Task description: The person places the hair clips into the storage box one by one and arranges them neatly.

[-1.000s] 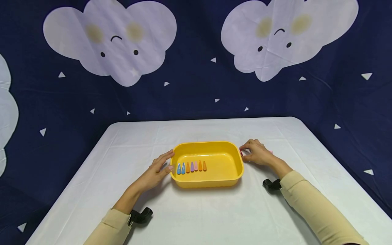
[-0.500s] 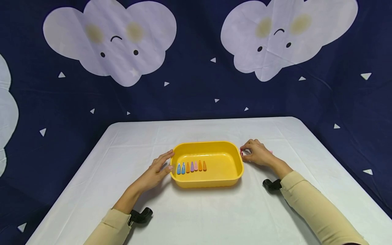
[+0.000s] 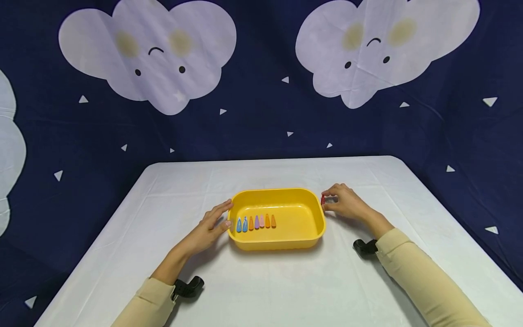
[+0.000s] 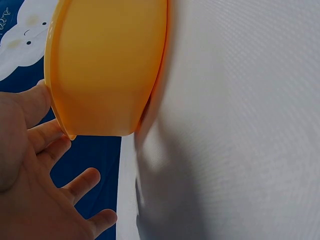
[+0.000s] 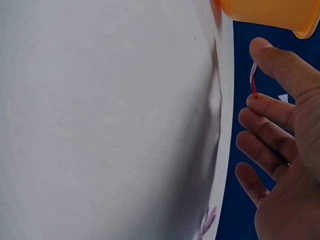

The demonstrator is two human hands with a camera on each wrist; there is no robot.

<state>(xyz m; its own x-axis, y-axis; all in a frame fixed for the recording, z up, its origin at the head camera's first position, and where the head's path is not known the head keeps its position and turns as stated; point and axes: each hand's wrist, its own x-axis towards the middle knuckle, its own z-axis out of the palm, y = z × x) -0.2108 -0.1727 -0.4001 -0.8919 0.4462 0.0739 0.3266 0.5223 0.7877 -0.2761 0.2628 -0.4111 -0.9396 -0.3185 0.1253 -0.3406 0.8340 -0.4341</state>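
A yellow tray (image 3: 273, 245) stands on the white table, with several snap hair clips (image 3: 256, 222) in a row at its left side: blue, orange, purple and pink. My left hand (image 3: 207, 231) rests at the tray's left end, its thumb and fingers touching the rim (image 4: 49, 65), the other fingers spread. Just beyond the tray's right rim, my right hand (image 3: 346, 202) pinches a red hair clip (image 3: 323, 200) between thumb and index finger. In the right wrist view the clip (image 5: 253, 80) shows edge-on, the remaining fingers loosely bent.
Something pink (image 5: 207, 223) lies on the table below the right hand, only partly visible in the right wrist view. The white table (image 3: 269, 290) reaches back to a dark blue cloth (image 3: 261, 113) with clouds. A black wrist device (image 3: 189, 287) sits on the left forearm.
My right hand has lifted slightly with the red hair clip and shifted a little right. The clip shows more plainly now. Left hand, tray and row of clips stay put.
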